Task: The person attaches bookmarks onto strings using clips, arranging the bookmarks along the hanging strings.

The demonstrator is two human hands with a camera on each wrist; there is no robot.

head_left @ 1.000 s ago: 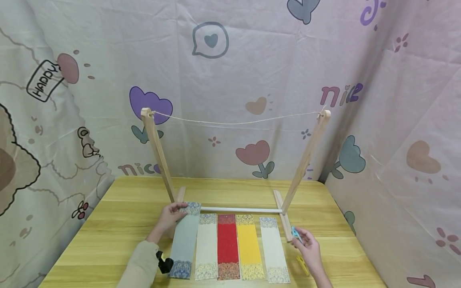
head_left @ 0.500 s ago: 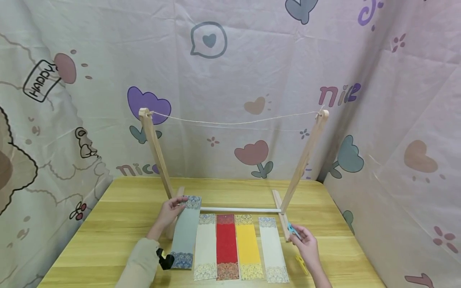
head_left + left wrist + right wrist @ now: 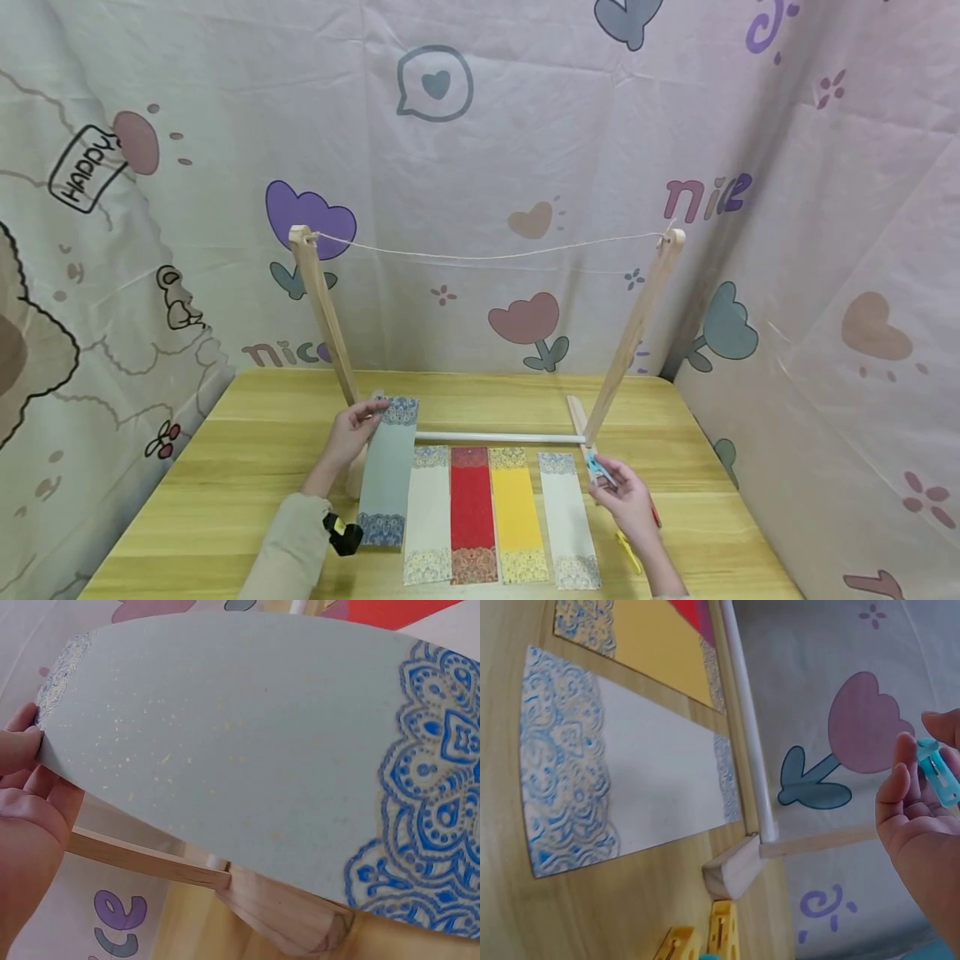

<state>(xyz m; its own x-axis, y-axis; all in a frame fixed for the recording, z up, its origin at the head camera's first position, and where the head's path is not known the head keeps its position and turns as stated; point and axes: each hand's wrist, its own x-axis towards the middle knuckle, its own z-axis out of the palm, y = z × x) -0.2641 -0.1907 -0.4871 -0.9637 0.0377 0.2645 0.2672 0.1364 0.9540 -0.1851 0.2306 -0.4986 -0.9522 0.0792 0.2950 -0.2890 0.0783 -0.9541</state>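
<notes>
My left hand (image 3: 349,435) pinches the top edge of a grey-green paper strip (image 3: 388,471) with blue lace-patterned ends. In the left wrist view, the lifted strip (image 3: 225,742) bows slightly, thumb on one face and fingers behind. My right hand (image 3: 628,500) holds a light blue clothespin (image 3: 599,470) between thumb and fingers, right of the paper strips. The right wrist view has this clothespin (image 3: 939,772) near the fingertips. Ahead, a string (image 3: 480,257) sags between two wooden posts.
On the table lie a cream strip (image 3: 428,517), a red strip (image 3: 473,512), a yellow strip (image 3: 517,512) and a white strip (image 3: 568,517). A yellow clothespin (image 3: 628,552) lies by my right wrist. The left post (image 3: 324,312) and right post (image 3: 636,333) join a white rod (image 3: 498,437).
My left hand has raised the grey-green strip off its place, up and slightly away from me. My right hand has shifted left and slightly up with the blue clothespin.
</notes>
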